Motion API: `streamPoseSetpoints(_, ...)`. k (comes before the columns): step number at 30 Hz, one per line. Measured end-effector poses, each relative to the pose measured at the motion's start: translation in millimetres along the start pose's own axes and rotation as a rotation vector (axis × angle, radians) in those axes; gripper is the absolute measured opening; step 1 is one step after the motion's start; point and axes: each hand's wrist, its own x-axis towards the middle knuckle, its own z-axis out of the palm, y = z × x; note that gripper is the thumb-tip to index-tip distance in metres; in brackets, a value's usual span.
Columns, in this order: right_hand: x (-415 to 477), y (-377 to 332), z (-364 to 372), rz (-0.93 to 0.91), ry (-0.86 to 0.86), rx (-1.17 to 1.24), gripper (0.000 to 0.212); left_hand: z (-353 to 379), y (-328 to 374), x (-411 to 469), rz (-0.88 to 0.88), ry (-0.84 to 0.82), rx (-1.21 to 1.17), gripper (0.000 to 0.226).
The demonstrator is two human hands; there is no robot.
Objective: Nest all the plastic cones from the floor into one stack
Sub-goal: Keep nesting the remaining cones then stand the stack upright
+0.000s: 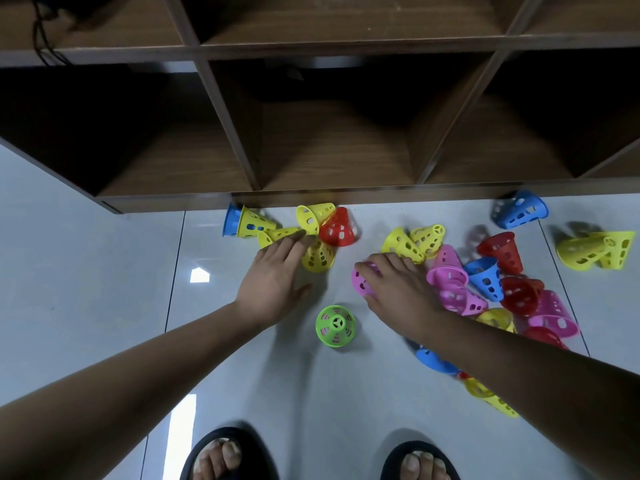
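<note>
Left hand: the left hand (273,278) reaches forward with straight fingers (294,242) held close together; the tips lie on a yellow perforated plastic cone (317,259) lying on its side, and it grips nothing.
Right hand: the right hand (398,292) lies over a pink perforated plastic cone (360,284), with the fingers over the top and the thumb underneath, curled round it.
Green cone: a green perforated plastic cone (335,325) stands alone, wide rim down, between the two forearms and touching neither hand.
Left cluster: more yellow cones, a red plastic cone (337,230) and a blue plastic cone (231,220) lie tipped over, close against the shelf foot.
Right heap: a jumbled heap of pink, blue, red and yellow cones (485,278) lies just beside and under the right forearm.
Outliers: a second blue cone (519,209) lies at the shelf foot; a pair of yellow cones (595,252) lies at the far right.
Floor: all the cones lie on a pale glossy tiled floor (104,271).
Shelf: a brown wooden cubby shelf (346,150) stands behind the cones.
Feet: two feet in black sandals (225,455) show at the lower edge.
</note>
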Motion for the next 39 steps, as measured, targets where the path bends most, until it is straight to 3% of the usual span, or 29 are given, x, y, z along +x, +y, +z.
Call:
streamPoseSetpoints(3, -6, -1, 6, 0.017, 0.004, -0.015, 0.053, -1, 11, 10, 0.080, -0.049, -0.042, 0.100)
streamPoseSetpoints(7, -9, 4, 14, 0.000, 0.006, 0.091, 0.053, 6, 16, 22, 0.162, -0.054, 0.002, 0.061)
streamPoseSetpoints(11, -13, 6, 0, 0.096, 0.014, 0.299, 0.052, 9, 16, 26, 0.102, -0.123, -0.154, 0.069)
streamPoseSetpoints(16, -25, -2, -23, 0.267, 0.070, 0.504, 0.058, 16, 8, 13, -0.060, -0.174, -0.340, 0.061)
streamPoseSetpoints(22, -48, -30, -59, 0.235, 0.224, 0.752, 0.064, 24, 1, -4, -0.133, -0.124, -0.430, 0.055)
streamPoseSetpoints(26, -56, -49, -63, 0.082, 0.168, 0.726, 0.070, 2, 13, -11, -0.251, -0.054, -0.572, 0.045)
streamPoseSetpoints(31, -57, -61, -32, 0.030, 0.029, 0.609, 0.053, -39, 42, -19, -0.290, 0.138, -0.761, 0.037)
streamPoseSetpoints(35, -56, -56, -4, 0.114, -0.071, 0.654, 0.056, -59, 67, -32, -0.157, 0.192, -0.757, 0.040)
streamPoseSetpoints(39, -55, -48, 8, 0.131, -0.124, 0.555, 0.046, -44, 74, -44, -0.011, 0.075, -0.677, 0.045)
